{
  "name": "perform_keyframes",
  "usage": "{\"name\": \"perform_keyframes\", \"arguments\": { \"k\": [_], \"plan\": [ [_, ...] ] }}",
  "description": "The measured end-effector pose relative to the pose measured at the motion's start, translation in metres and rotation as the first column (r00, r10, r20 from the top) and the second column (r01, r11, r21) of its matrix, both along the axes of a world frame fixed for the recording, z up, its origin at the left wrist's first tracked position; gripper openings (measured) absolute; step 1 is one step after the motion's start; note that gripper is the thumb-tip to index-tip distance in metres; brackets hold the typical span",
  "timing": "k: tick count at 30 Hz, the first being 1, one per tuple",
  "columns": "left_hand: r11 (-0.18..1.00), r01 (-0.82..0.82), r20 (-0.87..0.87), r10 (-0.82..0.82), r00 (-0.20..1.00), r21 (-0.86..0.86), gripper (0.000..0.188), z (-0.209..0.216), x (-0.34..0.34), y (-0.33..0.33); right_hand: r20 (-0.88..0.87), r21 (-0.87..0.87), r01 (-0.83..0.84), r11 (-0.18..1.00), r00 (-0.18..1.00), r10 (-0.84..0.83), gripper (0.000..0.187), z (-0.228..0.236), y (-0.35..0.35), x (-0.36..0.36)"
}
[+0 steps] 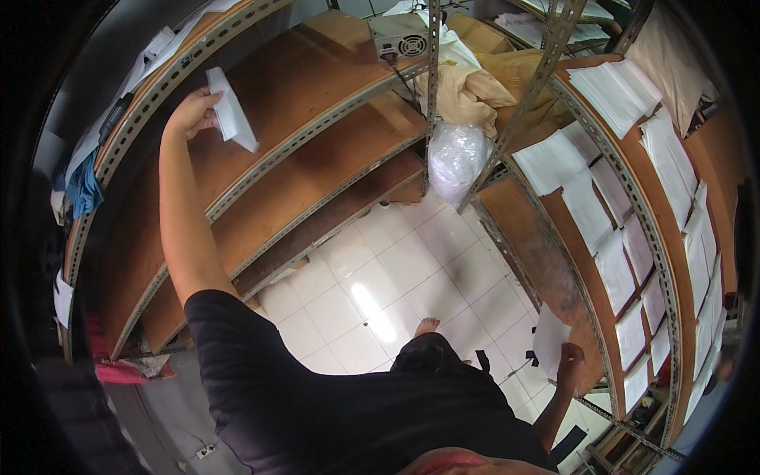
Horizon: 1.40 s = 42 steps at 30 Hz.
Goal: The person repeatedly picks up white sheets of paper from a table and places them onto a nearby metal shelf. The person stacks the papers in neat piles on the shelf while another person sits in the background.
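1. A folded white sheet [231, 117] is pinched in the raised left hand [192, 113], above the front edge of the left wooden shelf [317, 79].
2. The right hand [569, 364] grips another white sheet [549, 340] low beside the right shelf [554, 261].
3. White sheets [609, 261] line that rack.

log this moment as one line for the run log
left hand: holds white folded packet above wooden shelf | right hand: holds white sheet by right rack | stance: standing on tiled floor
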<state>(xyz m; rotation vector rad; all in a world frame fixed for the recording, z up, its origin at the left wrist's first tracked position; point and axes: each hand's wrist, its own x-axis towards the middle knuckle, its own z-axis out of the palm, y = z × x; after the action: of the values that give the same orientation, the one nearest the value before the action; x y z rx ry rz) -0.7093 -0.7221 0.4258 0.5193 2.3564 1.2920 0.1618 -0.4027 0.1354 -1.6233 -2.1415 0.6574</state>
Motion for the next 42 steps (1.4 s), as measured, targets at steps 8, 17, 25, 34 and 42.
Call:
{"name": "perform_keyframes", "arguments": {
  "k": [8,17,25,34,42],
  "plan": [
    [0.931,-0.33,-0.091,0.346,0.934,0.155,0.04,-0.009,0.011,-0.136,-0.005,-0.047,-0.033,0.998,0.999,0.033,0.016,0.013,-0.008,-0.02],
    [0.732,-0.57,-0.664,0.218,0.715,-0.373,0.034,0.011,0.01,-0.15,-0.01,-0.052,-0.007,0.999,1.0,0.006,0.016,-0.018,-0.008,-0.003],
    [0.626,-0.529,-0.739,-0.116,0.664,-0.573,0.025,-0.114,-0.027,-0.008,0.003,-0.059,-0.088,0.994,0.996,0.088,0.017,-0.008,-0.021,-0.02],
    [0.926,-0.236,-0.954,-0.268,0.136,-0.295,0.029,-0.199,-0.083,0.039,-0.059,0.194,-0.076,0.978,0.994,0.089,0.008,-0.015,-0.021,0.021],
    [0.735,0.652,-0.692,-0.57,0.443,-0.188,0.038,-0.275,0.249,0.239,-0.067,0.136,0.263,0.955,0.964,-0.256,0.014,-0.002,-0.062,0.08]
  ]
}}
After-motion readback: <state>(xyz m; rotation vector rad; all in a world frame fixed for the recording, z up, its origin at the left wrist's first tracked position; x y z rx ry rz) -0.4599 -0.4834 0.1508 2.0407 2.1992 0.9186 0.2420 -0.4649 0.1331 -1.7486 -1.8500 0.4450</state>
